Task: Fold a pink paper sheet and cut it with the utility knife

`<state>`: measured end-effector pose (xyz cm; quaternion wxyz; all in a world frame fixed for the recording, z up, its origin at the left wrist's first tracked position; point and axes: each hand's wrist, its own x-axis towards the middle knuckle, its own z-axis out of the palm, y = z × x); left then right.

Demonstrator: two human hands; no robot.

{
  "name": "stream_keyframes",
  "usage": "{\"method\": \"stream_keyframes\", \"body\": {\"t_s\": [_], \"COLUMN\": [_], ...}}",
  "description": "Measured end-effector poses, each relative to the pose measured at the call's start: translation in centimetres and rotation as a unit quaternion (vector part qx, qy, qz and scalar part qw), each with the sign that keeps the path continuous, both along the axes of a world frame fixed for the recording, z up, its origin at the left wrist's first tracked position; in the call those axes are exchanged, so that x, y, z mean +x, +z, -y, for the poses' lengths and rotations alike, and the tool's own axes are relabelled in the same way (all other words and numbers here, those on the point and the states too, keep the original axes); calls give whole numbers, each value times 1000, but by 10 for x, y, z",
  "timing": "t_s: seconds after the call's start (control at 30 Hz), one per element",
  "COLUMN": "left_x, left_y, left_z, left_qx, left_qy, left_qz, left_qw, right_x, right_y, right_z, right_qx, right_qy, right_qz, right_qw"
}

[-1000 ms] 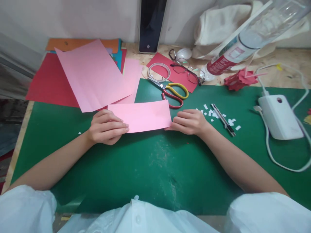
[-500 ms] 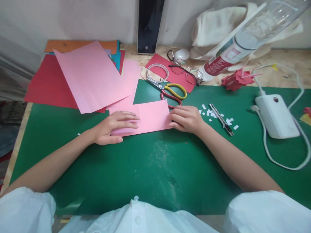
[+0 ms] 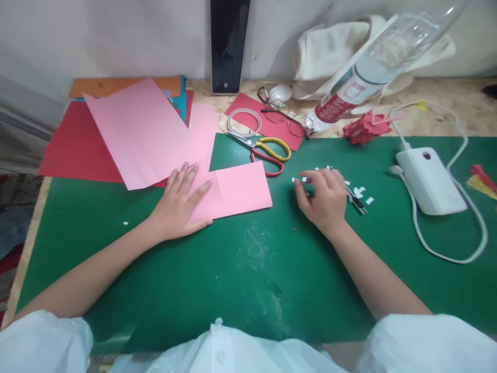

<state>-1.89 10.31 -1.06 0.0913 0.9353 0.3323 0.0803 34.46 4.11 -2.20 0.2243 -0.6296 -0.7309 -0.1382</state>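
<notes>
A folded pink sheet of paper [image 3: 243,190] lies flat on the green cutting mat [image 3: 202,290]. My left hand [image 3: 176,207] rests spread over its left end, fingers apart. Off to the right, my right hand [image 3: 325,199] hovers at the utility knife [image 3: 357,202] and hides part of it. Its fingers are curved, thumb and fingertips apart, and nothing shows between them. Small white paper scraps [image 3: 359,192] lie scattered around the knife. Above the folded sheet are scissors [image 3: 264,150] with one yellow and one red handle.
A larger pink sheet [image 3: 140,137] overlaps red paper [image 3: 73,145] at the left. Behind lie a tape roll [image 3: 244,123], glasses [image 3: 289,118] and a plastic bottle [image 3: 349,93]. A red paper piece [image 3: 367,128] and a white power bank [image 3: 430,181] with its cable stand right.
My right hand has left the pink paper's right end and moved right to the utility knife. My left hand's fingers have spread and shifted toward the paper's left end.
</notes>
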Motion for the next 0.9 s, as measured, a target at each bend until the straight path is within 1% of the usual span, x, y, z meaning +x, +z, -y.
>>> {"method": "stream_keyframes", "body": {"t_s": [0.03,0.07,0.13,0.17,0.2,0.23,0.27,0.3,0.37,0.4,0.47,0.63,0.77,0.83,0.9], "left_x": [0,1,2,2,2,2,1,1,0,-1,-1,-1,0,1,2], "left_y": [0,0,0,0,0,-1,-1,-1,-2,-2,-1,2,3,3,4], "left_z": [1,1,1,1,0,-1,-3,-4,-7,-9,-10,-9,-6,-4,-2], "left_qx": [-3,-6,-10,-11,-12,-13,-14,-15,-16,-16,-18,0,26,46,72], "left_qy": [15,23,28,27,26,25,24,24,22,22,18,1,-9,-12,-15], "left_qz": [-1,-1,0,2,3,6,10,15,29,34,33,21,30,36,47], "left_qw": [1000,1000,1000,1000,1000,1000,1000,999,999,999,999,1000,999,998,996], "right_x": [9,19,42,54,65,75,83,90,100,103,106,103,93,85,73], "right_y": [-1,-2,-2,-1,1,4,6,9,12,13,11,2,3,6,9], "right_z": [6,11,20,24,27,29,32,33,34,34,34,34,35,35,36], "right_qx": [6,11,-2,-18,-42,-73,-100,-134,-209,-234,-255,-244,-207,-180,-151], "right_qy": [-32,-82,-172,-206,-227,-234,-237,-223,-180,-165,-148,-152,-146,-156,-159], "right_qz": [2,20,56,75,90,106,118,116,79,59,48,85,95,47,-66], "right_qw": [999,996,983,975,969,964,959,959,958,956,955,954,963,970,973]}}
